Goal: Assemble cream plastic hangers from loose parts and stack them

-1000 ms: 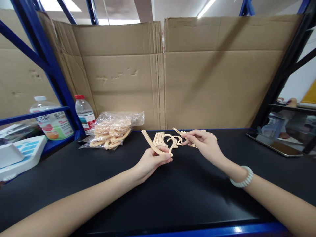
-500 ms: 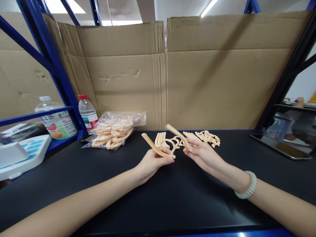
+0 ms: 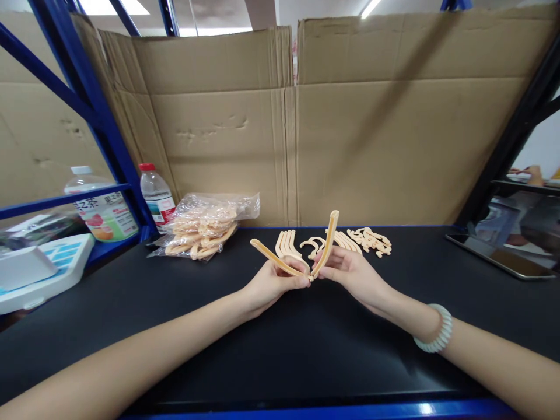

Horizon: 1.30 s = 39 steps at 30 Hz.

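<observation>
My left hand [image 3: 276, 283] is closed on a beige plastic hanger arm [image 3: 266, 252], a grooved strip slanting up to the left. A curved beige piece [image 3: 298, 262] shows behind its fingers, partly hidden. Between the fingers of my right hand [image 3: 350, 272] is a second hanger arm [image 3: 329, 236], standing nearly upright with its groove facing me. The lower ends of both arms meet between my hands; whether they are joined I cannot tell. Just behind lie a row of hanger arms [image 3: 286, 242], curved hook-like pieces [image 3: 311, 244] and another row of arms [image 3: 347, 242].
Small beige pieces [image 3: 371, 240] lie in a pile at the back right, near a dark flat tablet-like device [image 3: 499, 256]. Clear bags of beige parts [image 3: 203, 224] and a red-capped bottle [image 3: 156, 198] stand at the back left. Cardboard [image 3: 219, 134] walls off the black table [image 3: 280, 356].
My right hand has turned its hanger arm upright and brought its lower end against the left one's end. My left hand has stayed nearly in place.
</observation>
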Available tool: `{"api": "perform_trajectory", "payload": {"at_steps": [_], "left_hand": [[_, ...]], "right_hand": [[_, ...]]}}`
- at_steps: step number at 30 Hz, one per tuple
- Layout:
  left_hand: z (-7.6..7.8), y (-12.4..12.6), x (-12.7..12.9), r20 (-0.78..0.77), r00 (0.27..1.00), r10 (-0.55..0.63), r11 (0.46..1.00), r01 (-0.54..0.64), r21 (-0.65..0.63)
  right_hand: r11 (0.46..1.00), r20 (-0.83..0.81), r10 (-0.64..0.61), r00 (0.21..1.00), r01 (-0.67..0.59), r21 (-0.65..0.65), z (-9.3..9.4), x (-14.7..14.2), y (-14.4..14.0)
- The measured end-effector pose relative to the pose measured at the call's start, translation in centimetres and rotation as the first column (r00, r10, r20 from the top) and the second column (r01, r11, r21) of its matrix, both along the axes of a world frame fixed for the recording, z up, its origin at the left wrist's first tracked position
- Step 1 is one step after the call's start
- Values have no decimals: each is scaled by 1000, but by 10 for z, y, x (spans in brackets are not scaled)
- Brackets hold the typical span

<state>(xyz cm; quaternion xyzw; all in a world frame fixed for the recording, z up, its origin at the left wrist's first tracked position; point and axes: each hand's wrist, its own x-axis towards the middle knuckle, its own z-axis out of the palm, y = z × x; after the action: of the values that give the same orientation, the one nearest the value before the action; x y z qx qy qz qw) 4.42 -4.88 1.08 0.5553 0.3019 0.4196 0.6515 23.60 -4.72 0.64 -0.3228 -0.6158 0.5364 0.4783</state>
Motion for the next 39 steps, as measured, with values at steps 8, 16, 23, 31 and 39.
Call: {"api": "perform_trajectory", "payload": {"at_steps": [8, 16, 23, 31, 39], "left_hand": [[-4, 1, -2, -15, 1000, -10, 998, 11, 60], [-5, -1, 2, 22, 998, 53, 996, -54, 73], [-3, -5, 4, 40, 991, 128, 991, -129, 20], [-4, -6, 6, 65, 980, 189, 982, -186, -39], [-1, -2, 3, 68, 984, 166, 984, -160, -79]], "right_hand": [[993, 46, 103, 994, -106, 53, 5, 1, -1], [994, 88, 45, 995, -53, 91, 4, -2, -2], [988, 111, 14, 994, -32, 153, 3, -5, -9], [970, 110, -110, 988, 82, 230, 4, -11, -15], [999, 114, -26, 993, 22, 37, 13, 11, 7]]}}
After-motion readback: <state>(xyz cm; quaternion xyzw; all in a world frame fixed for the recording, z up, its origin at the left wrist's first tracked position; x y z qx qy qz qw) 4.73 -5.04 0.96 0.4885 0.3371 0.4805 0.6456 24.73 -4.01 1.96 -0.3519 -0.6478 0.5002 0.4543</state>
